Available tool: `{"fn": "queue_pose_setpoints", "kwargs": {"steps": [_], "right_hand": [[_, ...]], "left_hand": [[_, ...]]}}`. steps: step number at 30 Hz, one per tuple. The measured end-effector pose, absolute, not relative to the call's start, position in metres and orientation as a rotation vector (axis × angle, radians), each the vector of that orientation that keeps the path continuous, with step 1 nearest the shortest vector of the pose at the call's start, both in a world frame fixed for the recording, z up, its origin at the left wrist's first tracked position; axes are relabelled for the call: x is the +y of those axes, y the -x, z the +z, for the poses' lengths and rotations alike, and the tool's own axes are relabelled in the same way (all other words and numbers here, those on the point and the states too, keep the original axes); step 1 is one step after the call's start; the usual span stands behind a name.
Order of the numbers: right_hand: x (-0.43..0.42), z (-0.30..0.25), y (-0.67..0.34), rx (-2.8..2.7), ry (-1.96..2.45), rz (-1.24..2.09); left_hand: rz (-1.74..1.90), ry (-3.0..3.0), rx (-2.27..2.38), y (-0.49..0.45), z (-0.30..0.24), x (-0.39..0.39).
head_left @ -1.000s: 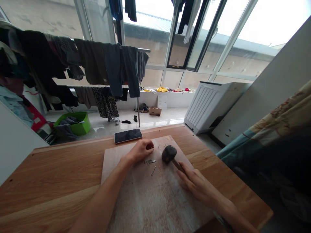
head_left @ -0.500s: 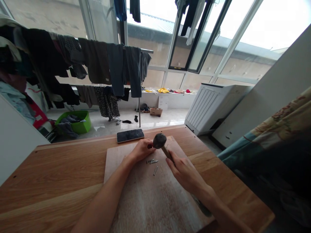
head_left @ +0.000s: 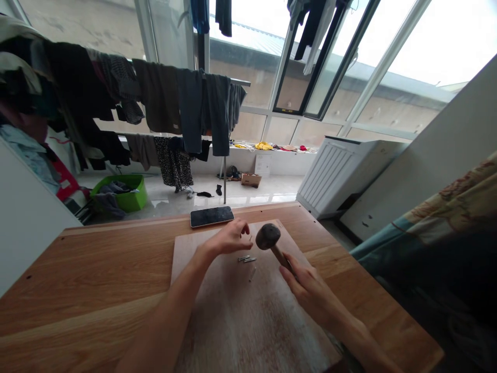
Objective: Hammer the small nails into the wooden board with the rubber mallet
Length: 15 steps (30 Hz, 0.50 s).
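My right hand [head_left: 306, 287] grips the wooden handle of a hammer whose dark round head [head_left: 267, 236] hangs just above a pale wooden board [head_left: 252, 321]. A small upright nail [head_left: 250, 238] stands in the board close to my left hand [head_left: 230, 238], whose fingers are now spread apart just left of it and hold nothing. Several loose nails [head_left: 247, 259] lie on the board between my two hands.
The board lies on a wooden table [head_left: 85, 280]. A black phone [head_left: 212, 216] lies flat at the table's far edge. Beyond are a clothes rack [head_left: 155, 103], a green basin [head_left: 124, 191], a white appliance [head_left: 341, 166] and a patterned curtain [head_left: 446, 223] at the right.
The hammer head swung left up to my left hand's fingertips, then drew back to the right. My left hand's pinch opened and its fingers spread.
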State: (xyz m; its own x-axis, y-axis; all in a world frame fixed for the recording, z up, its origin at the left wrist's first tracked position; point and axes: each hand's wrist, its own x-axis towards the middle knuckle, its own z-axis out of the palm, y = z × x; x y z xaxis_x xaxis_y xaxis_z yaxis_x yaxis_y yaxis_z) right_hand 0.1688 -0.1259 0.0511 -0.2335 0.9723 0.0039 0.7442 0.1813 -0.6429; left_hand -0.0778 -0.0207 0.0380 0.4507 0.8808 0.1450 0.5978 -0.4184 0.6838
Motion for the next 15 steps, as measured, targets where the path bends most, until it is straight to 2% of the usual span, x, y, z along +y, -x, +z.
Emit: {"fn": "queue_pose_setpoints", "kwargs": {"steps": [4, 6, 11, 15], "right_hand": [[-0.137, 0.036, -0.178, -2.075, 1.746, 0.732], [-0.139, 0.032, -0.177, -2.081, 1.814, 0.728], [-0.141, 0.023, -0.174, -2.113, 1.817, 0.665], [-0.140, 0.013, -0.180, -2.103, 1.771, 0.571]], "left_hand": [[0.205, -2.232, 1.271, 0.077, 0.058, -0.033], [0.108, -2.224, 1.299, 0.072, 0.060, -0.038], [0.159, -2.257, 1.265, 0.067, 0.058, -0.038], [0.337, -2.279, 1.213, 0.081, 0.056, -0.030]]}}
